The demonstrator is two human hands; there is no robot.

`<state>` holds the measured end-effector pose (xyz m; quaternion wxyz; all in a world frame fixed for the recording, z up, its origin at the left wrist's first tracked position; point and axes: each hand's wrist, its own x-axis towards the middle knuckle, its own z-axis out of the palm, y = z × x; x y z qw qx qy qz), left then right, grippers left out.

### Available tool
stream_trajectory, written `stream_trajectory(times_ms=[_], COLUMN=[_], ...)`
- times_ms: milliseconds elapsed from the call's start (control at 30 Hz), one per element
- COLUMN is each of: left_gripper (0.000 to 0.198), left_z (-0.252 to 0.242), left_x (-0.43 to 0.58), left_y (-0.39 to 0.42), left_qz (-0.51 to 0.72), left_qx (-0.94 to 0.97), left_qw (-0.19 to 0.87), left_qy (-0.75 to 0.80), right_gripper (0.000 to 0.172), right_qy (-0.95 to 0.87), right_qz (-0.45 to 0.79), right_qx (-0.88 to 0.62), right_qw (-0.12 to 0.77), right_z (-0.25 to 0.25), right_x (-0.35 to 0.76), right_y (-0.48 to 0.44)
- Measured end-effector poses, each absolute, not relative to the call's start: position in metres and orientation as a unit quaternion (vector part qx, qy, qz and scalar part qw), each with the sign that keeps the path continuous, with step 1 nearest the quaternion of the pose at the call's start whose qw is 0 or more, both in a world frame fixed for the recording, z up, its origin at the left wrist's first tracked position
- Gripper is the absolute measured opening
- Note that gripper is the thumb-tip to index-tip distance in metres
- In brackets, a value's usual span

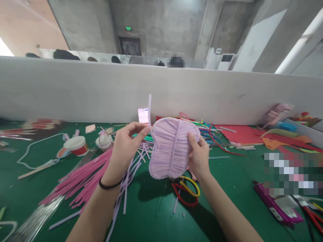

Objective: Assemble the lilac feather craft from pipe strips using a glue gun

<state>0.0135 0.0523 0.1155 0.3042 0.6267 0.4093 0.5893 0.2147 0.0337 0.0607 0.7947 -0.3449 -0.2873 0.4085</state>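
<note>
My right hand [199, 153] is closed on the right edge of a lilac wing-shaped piece [164, 151], thumb on its front face. The piece looks built from rows of pipe cleaners, with a ridge running down its middle and a notch in its left side. At its upper left edge, my left hand [131, 141] pinches a lilac pipe cleaner [149, 109], whose free end sticks straight up. The fingertips of that hand touch or nearly touch the wing's rim. Both hands hold the work above the green table [151, 222].
Pink pipe cleaners [83, 178] and loose lilac ones [124, 188] lie at left, near a white-and-red tub [77, 145]. A lit phone [143, 116] leans on the grey partition [106, 90]. Red sheets [237, 133], a purple packet [277, 205] and red-handled pliers [313, 216] are at right.
</note>
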Motion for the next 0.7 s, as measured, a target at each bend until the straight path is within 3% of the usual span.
stream_trajectory(times_ms=[700], left_gripper=[0.017], left_z=[0.114], left_x=[0.0154], left_y=[0.0449], left_qz=[0.612], left_qx=[0.626], left_qw=[0.312], left_qy=[0.368], right_gripper=[0.036], right_qy=[-0.347], right_qz=[0.403], right_qx=[-0.333], right_qw=[0.778], right_z=[0.0661], right_x=[0.2243], right_y=[0.0319])
